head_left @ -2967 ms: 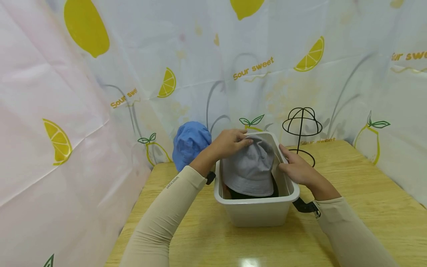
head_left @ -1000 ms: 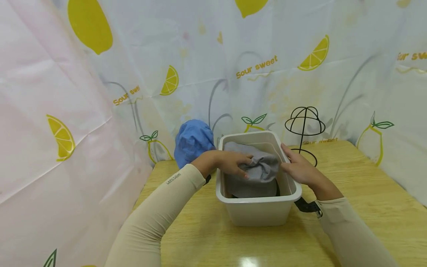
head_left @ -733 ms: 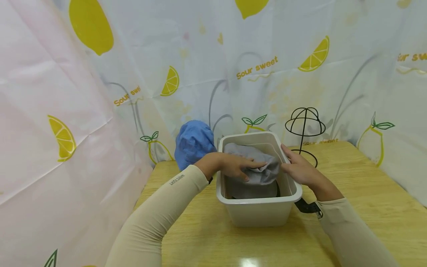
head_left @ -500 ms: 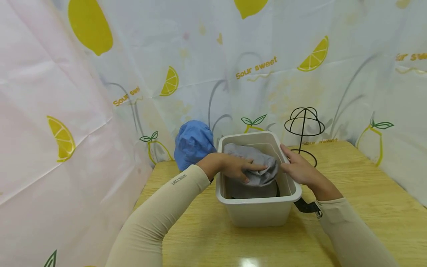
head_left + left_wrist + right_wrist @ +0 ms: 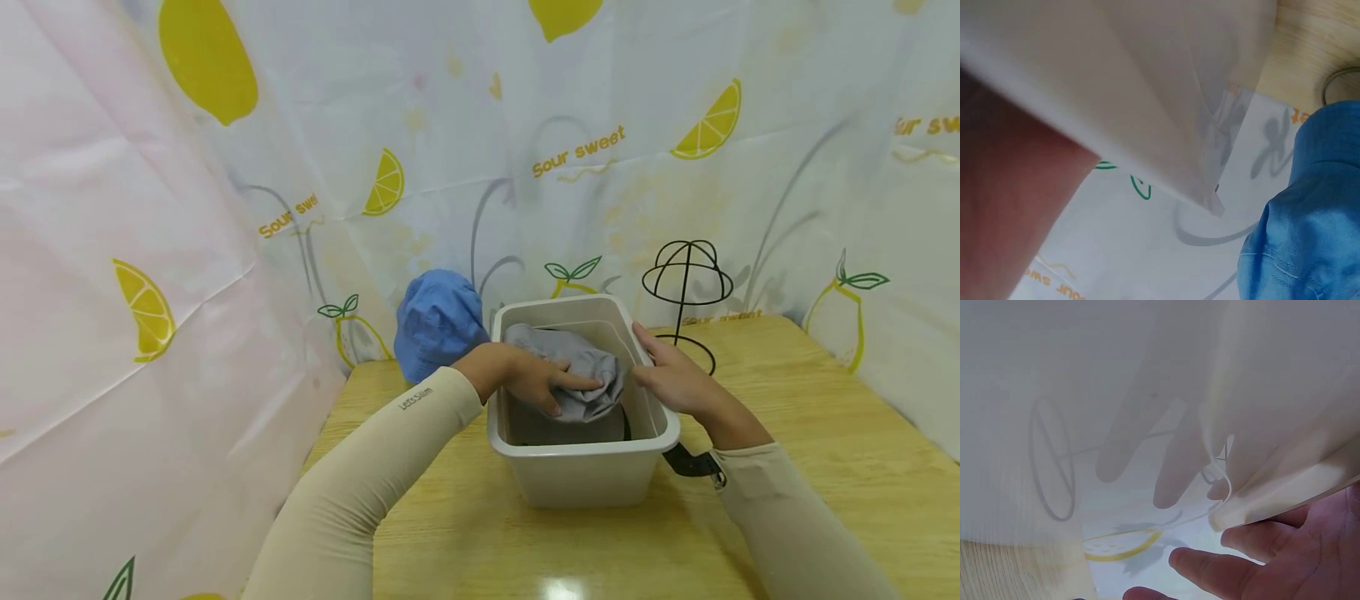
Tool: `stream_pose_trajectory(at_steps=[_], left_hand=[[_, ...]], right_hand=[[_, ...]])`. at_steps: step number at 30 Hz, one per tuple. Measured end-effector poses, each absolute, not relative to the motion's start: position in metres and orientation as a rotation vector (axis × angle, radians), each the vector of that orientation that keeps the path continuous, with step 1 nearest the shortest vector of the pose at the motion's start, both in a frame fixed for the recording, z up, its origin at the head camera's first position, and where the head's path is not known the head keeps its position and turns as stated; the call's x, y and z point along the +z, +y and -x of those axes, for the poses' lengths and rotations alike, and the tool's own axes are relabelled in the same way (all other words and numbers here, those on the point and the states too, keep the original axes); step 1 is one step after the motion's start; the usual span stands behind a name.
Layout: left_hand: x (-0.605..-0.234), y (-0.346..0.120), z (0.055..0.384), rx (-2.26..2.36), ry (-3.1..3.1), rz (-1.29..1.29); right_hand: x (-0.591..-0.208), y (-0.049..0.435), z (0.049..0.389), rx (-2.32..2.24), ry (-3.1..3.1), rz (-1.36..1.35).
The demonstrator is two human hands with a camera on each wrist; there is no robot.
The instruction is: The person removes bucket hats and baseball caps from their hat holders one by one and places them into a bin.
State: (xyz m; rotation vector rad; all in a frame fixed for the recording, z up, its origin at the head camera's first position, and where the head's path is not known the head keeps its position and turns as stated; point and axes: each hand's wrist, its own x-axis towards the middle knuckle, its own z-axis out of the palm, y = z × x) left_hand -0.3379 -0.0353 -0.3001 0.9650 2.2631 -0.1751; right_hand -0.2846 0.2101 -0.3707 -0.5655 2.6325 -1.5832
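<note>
A grey fabric hat point(image 5: 577, 354) lies crumpled in an off-white plastic bin point(image 5: 588, 483) in the head view. My left hand point(image 5: 532, 382) reaches over the bin's left rim and presses on the hat with fingers extended. A dark edge shows beneath the hat; what it belongs to is mostly hidden. At the right rim, my right hand point(image 5: 675, 383) holds the bin, thumb over the rim and fingers along the outer side. In the right wrist view several fingers point(image 5: 1213, 569) of that hand show beside the bin wall point(image 5: 1116, 375).
A blue bucket hat point(image 5: 438, 325) is propped up behind the bin, to the left. The black wire hat stand point(image 5: 682, 296) rises at the back right. Everything is on a wooden table point(image 5: 810, 417) backed by a lemon-print cloth point(image 5: 450, 108).
Three seconds ago the grey hat stood taller with my left hand at its top. It has since sunk and crumpled, and that hand has moved down into the bin. My right hand stays put.
</note>
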Motion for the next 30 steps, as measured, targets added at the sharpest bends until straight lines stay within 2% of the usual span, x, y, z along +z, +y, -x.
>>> stream_pose_trajectory(at_steps=[14, 30], left_hand=[[-0.297, -0.034, 0.338, -0.164, 2.256, -0.994], [-0.275, -0.044, 0.34, -0.05, 2.289, -1.075]], right_hand=[[-0.374, 0.21, 0.285, -1.562, 2.624, 0.549], [-0.372, 0.211, 0.286, -1.579, 2.624, 0.572]])
